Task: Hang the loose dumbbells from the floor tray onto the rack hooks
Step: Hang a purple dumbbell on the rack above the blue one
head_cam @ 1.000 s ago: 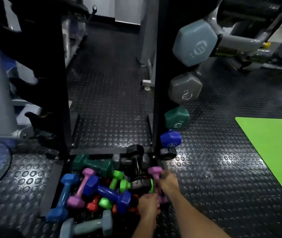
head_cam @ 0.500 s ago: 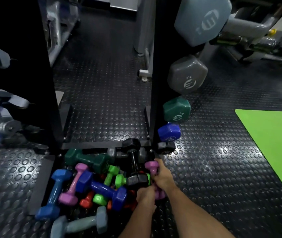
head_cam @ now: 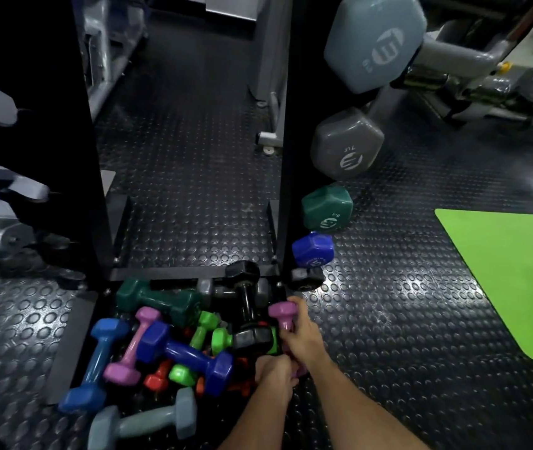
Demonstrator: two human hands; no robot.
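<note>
Down low, nearest to the person, the left hand (head_cam: pixel 273 373) is curled into a fist at the near end of a small pink dumbbell (head_cam: pixel 284 315). It looks like it is holding that end, but the hand hides it, so I cannot be sure. Just past it, the right hand (head_cam: pixel 302 339) has its fingers (head_cam: pixel 292 323) wrapped around the handle.

The pink dumbbell sits at the right edge of the floor tray (head_cam: pixel 73 336), beside a black dumbbell (head_cam: pixel 249 319). Its long way runs from the person toward the rack, and the far pink end pokes out past the right hand.

Both hands touch it, so it only needs lifting. The rack post (head_cam: pixel 286 157) stands right behind, with other dumbbells hanging up its right side, the blue one (head_cam: pixel 312 251) lowest.
</note>
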